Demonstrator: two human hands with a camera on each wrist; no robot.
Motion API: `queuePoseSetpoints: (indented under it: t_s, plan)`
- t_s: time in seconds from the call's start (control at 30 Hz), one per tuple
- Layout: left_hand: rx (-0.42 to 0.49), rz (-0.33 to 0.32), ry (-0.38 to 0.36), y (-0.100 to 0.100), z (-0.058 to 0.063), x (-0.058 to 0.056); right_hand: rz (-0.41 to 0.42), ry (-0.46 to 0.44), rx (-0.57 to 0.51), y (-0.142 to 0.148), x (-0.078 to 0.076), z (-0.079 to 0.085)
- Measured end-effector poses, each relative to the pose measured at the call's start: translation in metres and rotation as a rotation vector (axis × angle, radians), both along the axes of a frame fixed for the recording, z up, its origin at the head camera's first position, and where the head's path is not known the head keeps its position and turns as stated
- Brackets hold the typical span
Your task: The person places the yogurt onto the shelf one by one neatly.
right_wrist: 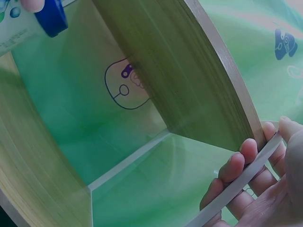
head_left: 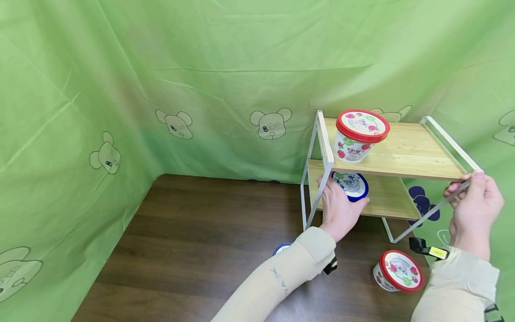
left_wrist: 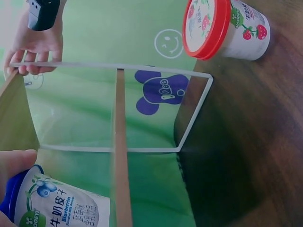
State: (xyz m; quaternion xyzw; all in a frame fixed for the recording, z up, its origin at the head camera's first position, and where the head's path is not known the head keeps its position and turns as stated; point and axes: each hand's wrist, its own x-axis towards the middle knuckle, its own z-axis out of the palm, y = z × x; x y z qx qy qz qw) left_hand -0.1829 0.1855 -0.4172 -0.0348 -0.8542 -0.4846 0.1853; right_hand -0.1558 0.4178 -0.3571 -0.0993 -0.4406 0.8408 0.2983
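Observation:
My left hand [head_left: 339,209] holds a blue-lidded blueberry tub [head_left: 351,184] by its lid, between the thumb and fingers. The tub is at the left end of the lower board [head_left: 386,197] of a two-tier shelf with a white metal frame. In the left wrist view the tub's printed side [left_wrist: 66,201] shows close to that board's edge. With curled fingers, my right hand [head_left: 476,208] grips the frame's right front bar [right_wrist: 236,182], near the top board's corner. A red-lidded strawberry tub [head_left: 356,145] stands on the top board [head_left: 418,150], at its left end.
Another red-lidded tub [head_left: 396,270] stands on the dark wooden tabletop [head_left: 193,241], in front of the shelf's right side. A blue lid [head_left: 280,248] peeks out from behind my left sleeve. Green printed cloth [head_left: 225,89] hangs behind and at both sides.

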Motion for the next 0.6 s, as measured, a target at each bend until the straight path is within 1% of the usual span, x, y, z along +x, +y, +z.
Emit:
queuePoseSetpoints:
  t_s: [0.1,0.17,0.27,0.33,0.4,0.6]
  plan:
    - [-0.014,0.022,-0.008,0.0012,-0.0015,-0.0013,-0.002,-0.007,0.003,-0.0007,-0.0001,-0.0003]
    - [-0.004,0.033,0.008,0.0018,-0.0022,-0.0026,-0.004,-0.012,0.005,-0.0009,0.0,-0.0004]
    - [0.025,0.035,0.047,0.0024,-0.0034,-0.004,-0.007,-0.014,0.007,-0.001,0.0,-0.0005]
    - [0.036,0.034,0.061,0.0025,-0.0035,-0.0045,-0.008,-0.013,0.01,-0.0007,-0.0003,-0.0006]
    - [0.042,0.032,0.064,0.0026,-0.0036,-0.0049,-0.01,-0.012,0.011,-0.0006,-0.0005,-0.0006]
    - [0.037,0.056,0.056,0.0044,-0.0042,-0.0061,-0.008,-0.019,0.011,-0.001,-0.0005,0.0002]
